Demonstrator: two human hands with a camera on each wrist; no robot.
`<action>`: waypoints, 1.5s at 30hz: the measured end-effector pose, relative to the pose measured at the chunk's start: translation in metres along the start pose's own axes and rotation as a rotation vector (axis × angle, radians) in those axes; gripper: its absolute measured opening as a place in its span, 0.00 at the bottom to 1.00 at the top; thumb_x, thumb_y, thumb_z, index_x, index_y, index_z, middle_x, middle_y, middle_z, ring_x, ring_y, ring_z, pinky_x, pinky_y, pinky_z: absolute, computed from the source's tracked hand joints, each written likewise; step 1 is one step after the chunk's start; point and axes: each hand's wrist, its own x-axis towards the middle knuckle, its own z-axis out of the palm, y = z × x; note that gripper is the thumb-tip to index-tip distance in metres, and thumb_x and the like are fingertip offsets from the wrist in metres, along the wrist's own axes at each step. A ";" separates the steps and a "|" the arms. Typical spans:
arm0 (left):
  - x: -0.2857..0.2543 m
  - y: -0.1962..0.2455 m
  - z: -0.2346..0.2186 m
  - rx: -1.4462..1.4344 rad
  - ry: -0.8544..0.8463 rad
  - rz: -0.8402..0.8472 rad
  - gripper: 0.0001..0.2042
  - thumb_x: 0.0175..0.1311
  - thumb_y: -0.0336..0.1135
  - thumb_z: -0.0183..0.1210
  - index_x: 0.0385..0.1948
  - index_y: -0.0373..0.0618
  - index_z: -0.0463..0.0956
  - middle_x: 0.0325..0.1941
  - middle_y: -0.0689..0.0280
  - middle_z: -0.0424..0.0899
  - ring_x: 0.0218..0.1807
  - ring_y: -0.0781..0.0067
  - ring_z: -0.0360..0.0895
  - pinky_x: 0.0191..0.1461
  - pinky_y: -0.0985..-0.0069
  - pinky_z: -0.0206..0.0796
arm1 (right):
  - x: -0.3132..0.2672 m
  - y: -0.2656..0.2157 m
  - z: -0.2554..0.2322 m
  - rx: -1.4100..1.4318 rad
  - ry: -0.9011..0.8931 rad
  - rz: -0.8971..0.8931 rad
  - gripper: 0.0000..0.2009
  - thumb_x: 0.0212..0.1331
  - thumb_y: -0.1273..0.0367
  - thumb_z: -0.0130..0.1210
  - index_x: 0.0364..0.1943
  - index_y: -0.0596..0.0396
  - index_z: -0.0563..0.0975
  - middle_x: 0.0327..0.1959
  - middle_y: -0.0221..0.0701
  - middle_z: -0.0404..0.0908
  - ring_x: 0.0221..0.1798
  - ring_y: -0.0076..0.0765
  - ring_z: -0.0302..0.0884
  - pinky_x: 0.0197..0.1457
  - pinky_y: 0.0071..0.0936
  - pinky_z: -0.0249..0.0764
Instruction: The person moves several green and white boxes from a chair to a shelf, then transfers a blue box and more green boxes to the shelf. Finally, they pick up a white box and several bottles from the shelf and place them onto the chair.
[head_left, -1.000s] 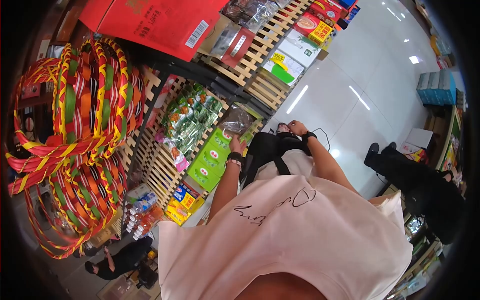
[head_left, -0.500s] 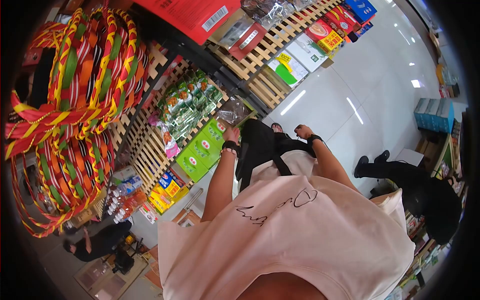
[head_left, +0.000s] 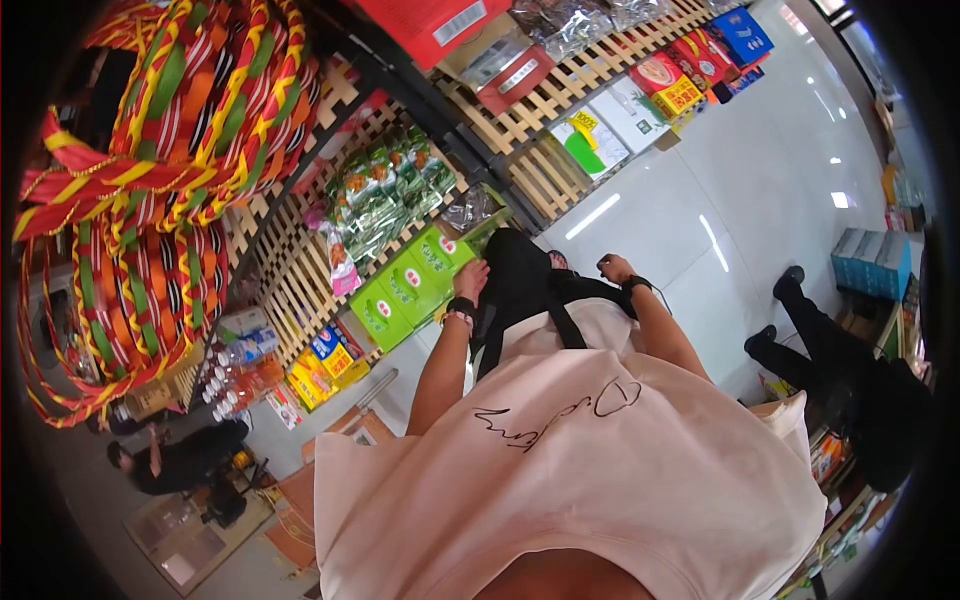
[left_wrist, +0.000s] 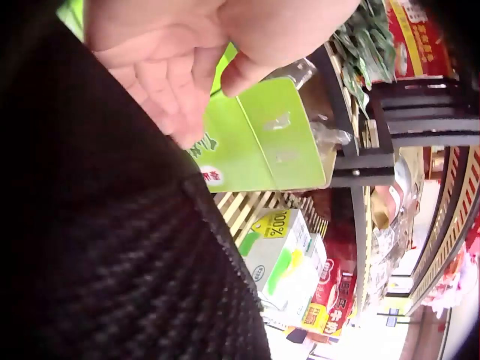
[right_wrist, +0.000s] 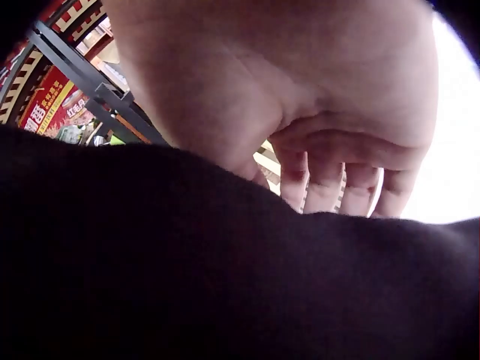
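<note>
My left hand [head_left: 470,281] hangs beside a row of green boxes [head_left: 407,283] at the shelf edge; whether it touches them cannot be told. In the left wrist view the fingers of that hand [left_wrist: 176,75] are loosely bent with nothing in them, and a green box [left_wrist: 262,139] stands just past them. Over the floor, on the other side of the dark-trousered legs, hangs my right hand [head_left: 615,268]. The right wrist view shows this hand [right_wrist: 300,90] with relaxed, slightly bent fingers, empty, their tips hidden behind dark cloth.
Slatted shelves carry green snack packets [head_left: 390,190], white boxes [head_left: 628,115] and a red box [head_left: 430,25]. Red and yellow woven bands [head_left: 160,200] hang at the left. A person in black [head_left: 860,390] stands at the right, near blue boxes [head_left: 870,263]. Another person [head_left: 185,460] is at lower left.
The shelves have shifted in the head view as the camera moved. My left hand, earlier by the dark plastic-wrapped item, is now beside the green boxes. The person at the right has shifted their legs.
</note>
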 end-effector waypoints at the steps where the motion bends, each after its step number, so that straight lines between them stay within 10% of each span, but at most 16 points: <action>1: -0.005 -0.008 -0.006 0.075 0.007 -0.058 0.15 0.49 0.39 0.44 0.40 0.47 0.62 0.40 0.65 0.69 0.38 0.73 0.68 0.35 0.81 0.58 | 0.003 0.003 0.002 0.010 -0.008 -0.010 0.16 0.38 0.64 0.41 0.30 0.58 0.72 0.30 0.41 0.72 0.37 0.42 0.68 0.41 0.28 0.62; 16: -0.069 -0.036 -0.083 0.111 0.233 -0.120 0.15 0.46 0.41 0.46 0.36 0.45 0.65 0.35 0.64 0.72 0.35 0.73 0.69 0.36 0.79 0.57 | 0.022 -0.013 0.043 -0.029 -0.121 -0.101 0.15 0.41 0.64 0.43 0.31 0.61 0.70 0.20 0.36 0.73 0.22 0.28 0.70 0.26 0.21 0.66; 23: -0.096 -0.040 -0.107 0.076 0.158 -0.060 0.17 0.48 0.42 0.43 0.39 0.44 0.64 0.38 0.61 0.70 0.40 0.70 0.66 0.44 0.76 0.54 | 0.034 -0.025 0.083 -0.171 -0.120 -0.182 0.18 0.39 0.61 0.40 0.31 0.60 0.70 0.29 0.44 0.71 0.36 0.46 0.67 0.40 0.30 0.62; 30: -0.150 -0.074 -0.204 -0.034 0.189 0.026 0.18 0.49 0.42 0.41 0.41 0.45 0.62 0.39 0.63 0.69 0.41 0.72 0.65 0.45 0.75 0.54 | -0.047 -0.113 0.143 -0.304 -0.225 -0.160 0.17 0.39 0.61 0.40 0.29 0.59 0.71 0.32 0.45 0.70 0.40 0.46 0.65 0.45 0.30 0.58; 36: -0.185 -0.143 -0.319 -0.327 0.500 -0.051 0.13 0.45 0.38 0.47 0.34 0.47 0.68 0.31 0.65 0.73 0.31 0.73 0.68 0.31 0.78 0.57 | -0.045 -0.090 0.262 -0.726 -0.253 -0.562 0.15 0.38 0.61 0.40 0.28 0.51 0.73 0.32 0.42 0.71 0.39 0.44 0.66 0.49 0.31 0.55; 45: -0.198 -0.161 -0.381 -0.271 0.582 -0.161 0.12 0.47 0.36 0.44 0.33 0.46 0.68 0.32 0.66 0.73 0.34 0.73 0.68 0.37 0.76 0.58 | -0.105 -0.151 0.330 -0.658 -0.329 -0.676 0.11 0.38 0.63 0.43 0.23 0.53 0.72 0.26 0.37 0.73 0.33 0.42 0.69 0.37 0.32 0.64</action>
